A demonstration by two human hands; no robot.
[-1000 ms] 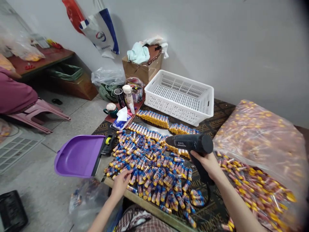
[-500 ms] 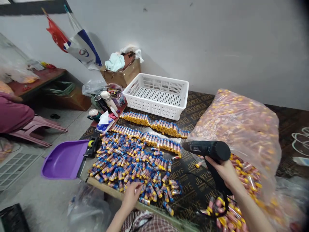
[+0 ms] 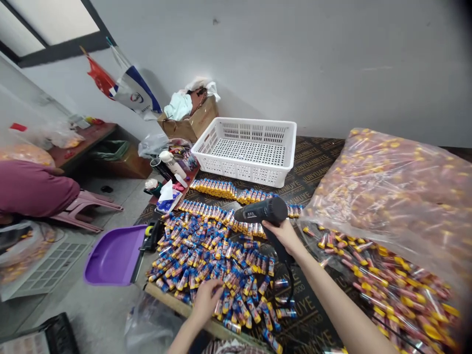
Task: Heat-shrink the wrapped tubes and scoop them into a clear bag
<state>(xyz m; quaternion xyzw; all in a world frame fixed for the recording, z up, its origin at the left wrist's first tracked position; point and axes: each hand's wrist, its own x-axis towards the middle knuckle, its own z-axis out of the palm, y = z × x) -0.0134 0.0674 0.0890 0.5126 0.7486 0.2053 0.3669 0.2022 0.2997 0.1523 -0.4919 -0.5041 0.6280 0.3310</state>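
My right hand (image 3: pixel 282 233) is closed round the handle of a black hair dryer (image 3: pixel 258 210). The dryer's barrel points left, above the rows of small tubes (image 3: pixel 210 210). At the front edge of a loose pile of small tubes (image 3: pixel 199 246) with blue and yellow ends, my left hand (image 3: pixel 207 297) rests with its fingers bent and the thumb apart. No tube shows between those fingers, though their tips partly blend into the pile.
A white plastic crate (image 3: pixel 243 152) stands behind the rows. To the right lies a big clear bag (image 3: pixel 398 182) of yellow-capped tubes, with loose pink-and-yellow tubes (image 3: pixel 401 290) before it. A purple dustpan (image 3: pixel 114 255) is at the left; further off, a person (image 3: pixel 37 187) sits on a pink stool.
The hair dryer in my right hand has moved left, from beside the end of the rows to over them. My left hand stays by the pile's front edge. The view has shifted somewhat.
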